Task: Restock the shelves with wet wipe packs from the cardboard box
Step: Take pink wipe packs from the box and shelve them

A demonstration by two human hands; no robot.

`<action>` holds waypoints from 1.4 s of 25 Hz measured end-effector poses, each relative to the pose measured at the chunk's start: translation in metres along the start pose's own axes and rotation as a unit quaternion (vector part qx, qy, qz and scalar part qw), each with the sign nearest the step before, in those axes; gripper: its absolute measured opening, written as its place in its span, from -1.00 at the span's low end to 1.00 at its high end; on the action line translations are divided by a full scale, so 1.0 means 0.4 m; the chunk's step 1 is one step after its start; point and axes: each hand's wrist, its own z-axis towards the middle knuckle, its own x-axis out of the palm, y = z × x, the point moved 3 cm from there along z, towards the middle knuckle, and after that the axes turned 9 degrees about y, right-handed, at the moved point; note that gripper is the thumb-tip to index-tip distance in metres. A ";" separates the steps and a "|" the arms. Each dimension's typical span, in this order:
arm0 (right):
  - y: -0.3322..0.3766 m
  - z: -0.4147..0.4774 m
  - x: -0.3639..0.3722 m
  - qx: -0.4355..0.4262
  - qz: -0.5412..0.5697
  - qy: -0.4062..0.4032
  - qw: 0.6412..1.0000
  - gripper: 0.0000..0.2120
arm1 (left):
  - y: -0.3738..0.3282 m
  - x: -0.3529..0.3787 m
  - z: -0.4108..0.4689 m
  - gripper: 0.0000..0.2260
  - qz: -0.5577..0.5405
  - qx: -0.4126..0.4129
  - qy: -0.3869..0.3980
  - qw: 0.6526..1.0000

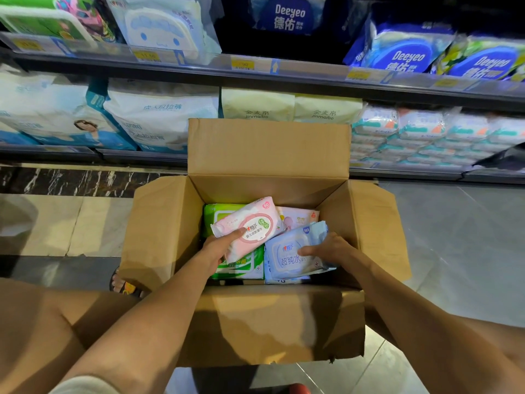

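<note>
An open cardboard box stands on the floor in front of the shelves, and both my hands reach into it. My left hand grips a pink wet wipe pack by its near end, tilted above the others. A light blue wet wipe pack is held by my right hand, thumb on top, at its right edge. Under them lie a green pack and another pink pack.
Shelves run across the back. The upper shelf holds blue Deeyeo wipe packs. The lower one carries large white bags and stacked small packs. A sandalled foot stands left of the box on the tiled floor.
</note>
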 end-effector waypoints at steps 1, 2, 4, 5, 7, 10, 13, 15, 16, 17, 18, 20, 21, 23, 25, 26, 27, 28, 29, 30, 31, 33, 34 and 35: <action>-0.014 0.026 0.004 -0.004 -0.004 0.003 1.000 0.33 | -0.003 0.003 0.002 -0.49 -0.001 0.016 0.001 1.000; -0.041 0.078 0.009 -0.010 -0.006 0.009 1.000 0.35 | -0.007 0.005 0.002 -0.46 0.000 0.034 0.001 0.999; -0.083 0.163 0.017 -0.032 -0.009 0.021 0.999 0.35 | -0.009 0.000 0.002 -0.46 0.017 0.066 -0.001 0.998; -0.084 0.171 0.021 -0.039 -0.017 0.021 0.999 0.35 | -0.012 -0.003 -0.001 -0.49 0.029 0.080 -0.001 0.996; -0.035 0.077 0.014 -0.043 -0.032 0.008 0.999 0.34 | -0.022 -0.003 -0.024 -0.54 0.044 0.099 -0.007 0.994; 0.027 -0.050 0.004 -0.048 -0.073 -0.012 0.996 0.13 | -0.044 -0.013 -0.055 -0.61 0.052 0.110 -0.027 0.992; 0.036 -0.099 0.006 -0.075 -0.079 -0.022 0.994 -0.21 | -0.075 -0.031 -0.091 -0.46 0.063 0.118 -0.027 0.991; 0.036 -0.121 0.002 -0.086 -0.089 -0.041 0.991 -0.31 | -0.104 -0.038 -0.126 -0.43 0.081 0.133 -0.025 0.987; 0.040 -0.139 -0.004 -0.088 -0.085 -0.051 0.991 -0.31 | -0.115 -0.042 -0.141 -0.45 0.091 0.140 -0.025 0.986; 0.046 -0.159 -0.014 -0.092 -0.077 -0.061 0.991 -0.34 | -0.132 -0.043 -0.166 -0.47 0.098 0.145 -0.021 0.984; 0.053 -0.181 -0.027 -0.091 -0.067 -0.068 0.991 -0.42 | -0.148 -0.045 -0.186 -0.47 0.106 0.155 -0.014 0.982; 0.069 -0.226 -0.058 -0.091 -0.046 -0.076 0.992 -0.49 | -0.189 -0.043 -0.237 -0.48 0.128 0.180 0.005 0.975; 0.074 -0.243 -0.075 -0.101 -0.040 -0.083 0.991 -0.48 | -0.208 -0.044 -0.264 -0.50 0.130 0.192 0.009 0.973; 0.090 -0.292 -0.105 -0.126 -0.020 -0.107 0.986 -0.37 | -0.249 -0.047 -0.326 -0.56 0.125 0.223 0.014 0.967; 0.109 -0.343 -0.138 -0.145 -0.007 -0.131 0.981 -0.34 | -0.289 -0.054 -0.394 -0.59 0.127 0.248 0.014 0.960; 0.120 -0.370 -0.152 -0.154 -0.004 -0.137 0.979 -0.36 | -0.304 -0.058 -0.425 -0.58 0.127 0.258 0.018 0.958; 0.133 -0.404 -0.167 -0.164 -0.004 -0.144 0.976 -0.37 | -0.321 -0.064 -0.462 -0.58 0.123 0.265 0.021 0.956; 0.145 -0.437 -0.182 -0.176 -0.003 -0.150 0.973 -0.37 | -0.339 -0.068 -0.496 -0.58 0.118 0.276 0.025 0.954; 0.157 -0.472 -0.197 -0.190 0.001 -0.155 0.969 -0.39 | -0.358 -0.072 -0.533 -0.58 0.115 0.286 0.027 0.951; 0.168 -0.505 -0.211 -0.203 0.008 -0.158 0.966 -0.42 | -0.377 -0.077 -0.565 -0.57 0.112 0.300 0.027 0.947; 0.178 -0.540 -0.224 -0.213 0.014 -0.162 0.963 -0.46 | -0.395 -0.081 -0.598 -0.56 0.111 0.310 0.026 0.944; 0.200 -0.613 -0.246 -0.240 0.030 -0.174 0.954 -0.52 | -0.431 -0.082 -0.681 -0.59 0.114 0.336 0.020 0.935; 0.211 -0.640 -0.259 -0.257 0.038 -0.183 0.948 -0.50 | -0.448 -0.086 -0.711 -0.63 0.114 0.350 0.016 0.930; 0.222 -0.671 -0.273 -0.271 0.046 -0.196 0.941 -0.48 | -0.464 -0.092 -0.742 -0.66 0.107 0.363 0.010 0.926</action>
